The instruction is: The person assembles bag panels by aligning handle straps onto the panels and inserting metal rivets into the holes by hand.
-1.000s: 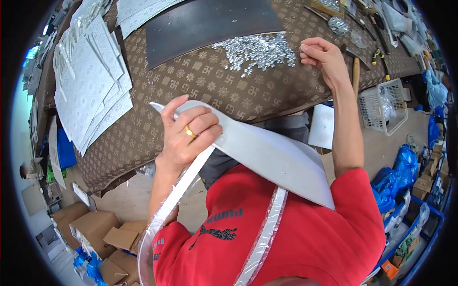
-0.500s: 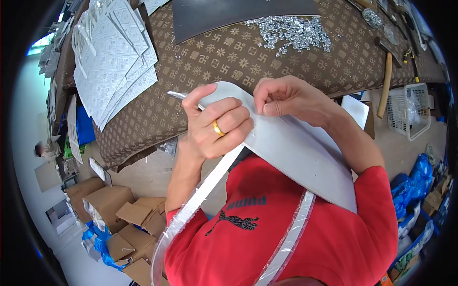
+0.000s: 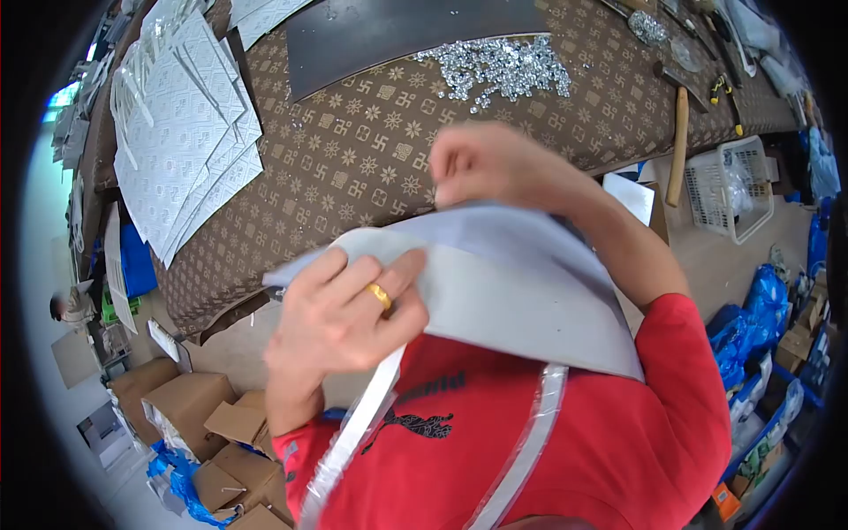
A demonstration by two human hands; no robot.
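Observation:
A light grey, smooth, flexible bag panel (image 3: 503, 309) lies folded across my front, with two white straps in clear plastic film. One strap (image 3: 362, 415) runs down below my left hand, and the other strap (image 3: 533, 442) crosses the red shirt. My left hand (image 3: 344, 314), with a gold ring, has its fingers curled onto the left end of the panel. Just above the panel's far edge is my right hand (image 3: 499, 168), blurred, with curled fingers. Whatever its fingertips may hold is hidden. Small shiny silvery studs (image 3: 508, 71) lie heaped on the patterned brown table cloth (image 3: 371, 150).
A dark board (image 3: 397, 40) lies behind the studs. White patterned sheets (image 3: 190, 150) are stacked at left. A wooden-handled hammer (image 3: 678, 146) overhangs the table's right edge, near a white plastic basket (image 3: 729, 194). Cardboard boxes (image 3: 190, 397) and blue bags (image 3: 755, 309) stand on the floor.
My right hand has lifted off the panel and moved up towards the table. My left hand has moved down and left with the panel, which has tilted flatter. The view has shifted slightly.

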